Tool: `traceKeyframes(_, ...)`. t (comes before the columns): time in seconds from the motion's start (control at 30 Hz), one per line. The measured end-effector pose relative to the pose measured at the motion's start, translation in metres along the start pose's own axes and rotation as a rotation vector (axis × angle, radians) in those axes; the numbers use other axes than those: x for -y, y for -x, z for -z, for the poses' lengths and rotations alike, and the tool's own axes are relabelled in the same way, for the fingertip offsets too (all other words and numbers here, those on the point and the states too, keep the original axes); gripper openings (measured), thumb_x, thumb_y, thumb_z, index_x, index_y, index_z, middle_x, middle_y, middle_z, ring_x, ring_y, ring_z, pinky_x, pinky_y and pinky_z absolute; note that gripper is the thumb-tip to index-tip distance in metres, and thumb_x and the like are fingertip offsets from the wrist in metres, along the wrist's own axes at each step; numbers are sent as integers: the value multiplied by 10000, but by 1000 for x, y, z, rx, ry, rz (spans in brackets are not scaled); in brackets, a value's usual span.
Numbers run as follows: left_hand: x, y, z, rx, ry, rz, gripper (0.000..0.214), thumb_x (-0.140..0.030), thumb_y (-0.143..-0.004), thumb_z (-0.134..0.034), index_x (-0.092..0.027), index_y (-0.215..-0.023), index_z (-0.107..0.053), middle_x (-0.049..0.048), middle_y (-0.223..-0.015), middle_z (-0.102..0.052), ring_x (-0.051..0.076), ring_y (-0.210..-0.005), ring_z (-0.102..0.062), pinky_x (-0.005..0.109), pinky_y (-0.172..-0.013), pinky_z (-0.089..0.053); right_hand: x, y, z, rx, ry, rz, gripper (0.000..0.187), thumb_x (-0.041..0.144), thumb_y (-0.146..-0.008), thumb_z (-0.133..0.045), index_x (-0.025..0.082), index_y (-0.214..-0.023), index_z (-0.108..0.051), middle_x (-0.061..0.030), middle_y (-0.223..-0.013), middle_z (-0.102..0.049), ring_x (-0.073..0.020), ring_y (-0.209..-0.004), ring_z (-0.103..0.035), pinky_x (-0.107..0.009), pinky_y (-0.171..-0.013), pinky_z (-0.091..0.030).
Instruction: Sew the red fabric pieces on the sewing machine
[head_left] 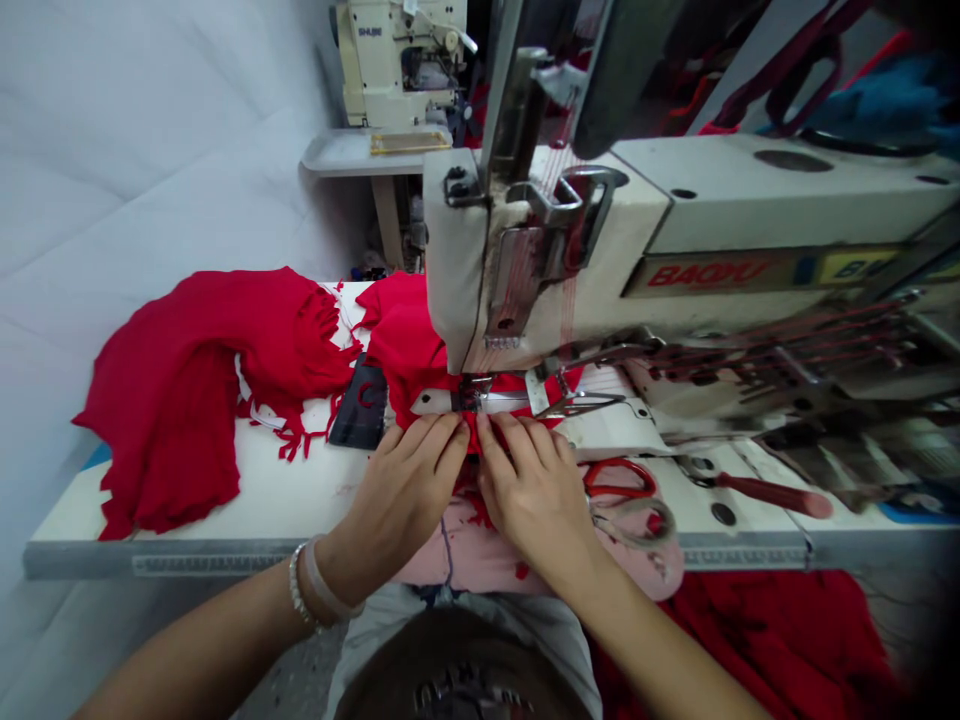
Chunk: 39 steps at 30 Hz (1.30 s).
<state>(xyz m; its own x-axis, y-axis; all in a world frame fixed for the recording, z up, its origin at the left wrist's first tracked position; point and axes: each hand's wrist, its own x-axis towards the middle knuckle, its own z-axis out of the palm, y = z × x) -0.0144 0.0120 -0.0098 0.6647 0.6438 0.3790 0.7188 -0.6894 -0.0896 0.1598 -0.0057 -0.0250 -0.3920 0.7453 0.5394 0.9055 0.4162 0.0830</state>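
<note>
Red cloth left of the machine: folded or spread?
Neither: the red cloth lies loosely bunched on the white table, with no neat folds and its fringe trailing.

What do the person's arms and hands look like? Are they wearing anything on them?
Both arms are bare, with no sleeves or gloves. The left hand has a beaded bracelet at the wrist, beside a wide pale band. The right hand has nothing on its wrist.

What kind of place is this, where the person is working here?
This is probably a garment workshop or small sewing factory. It shows an industrial sewing machine, a second sewing machine behind it, red fringed fabric on the worktable, and red-handled scissors close by.
</note>
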Motion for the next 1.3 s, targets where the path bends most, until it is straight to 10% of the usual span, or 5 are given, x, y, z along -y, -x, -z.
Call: traceKeyframes(1.3, 4, -8, -9, 10, 53, 26, 380, -62, -933, -380, -14, -1278, -531, 196, -1278, -562, 301, -1139, -542, 434, -916, -508, -15, -10, -10, -2, -139, 47, 351, 147, -928, -474, 47, -1222, -637, -160, -1207, -650, -267, -1059, -567, -395, -847, -512)
